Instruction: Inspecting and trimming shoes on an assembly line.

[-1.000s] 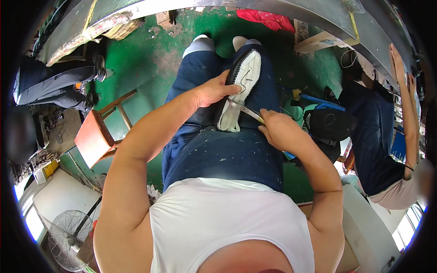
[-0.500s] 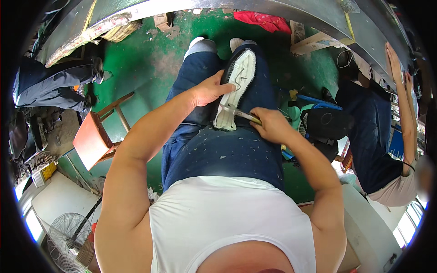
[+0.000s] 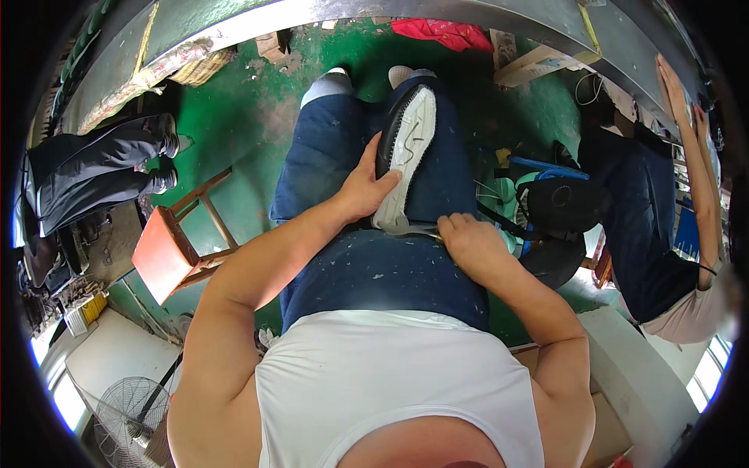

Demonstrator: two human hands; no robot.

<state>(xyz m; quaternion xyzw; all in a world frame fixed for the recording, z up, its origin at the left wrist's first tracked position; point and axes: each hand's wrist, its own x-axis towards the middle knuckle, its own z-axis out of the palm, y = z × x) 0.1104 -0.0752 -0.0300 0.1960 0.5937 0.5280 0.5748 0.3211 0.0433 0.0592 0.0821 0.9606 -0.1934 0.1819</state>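
Across my lap lies a black shoe (image 3: 413,129), its pale underside turned up and toothed stitching running along the edge. My left hand (image 3: 364,187) is closed round its side near the middle, thumb pressed on the pale face. In my right hand (image 3: 470,243) is a hammer (image 3: 425,232), gripped by its handle. The hammer's head end is down at the near, heel end of the shoe, where it is blurred; whether it touches the shoe I cannot tell. Most of the black upper is hidden beneath.
Ahead runs a metal bench edge (image 3: 312,15). A wooden stool with a red seat (image 3: 165,249) stands at the left, near another person's legs (image 3: 101,160). At the right a co-worker (image 3: 628,218) sits beside a round black seat (image 3: 563,207). A fan (image 3: 133,425) is at lower left.
My right hand has brought the hammer from the shoe's middle down toward me, to the heel end. The left hand has shifted slightly nearer along the shoe.
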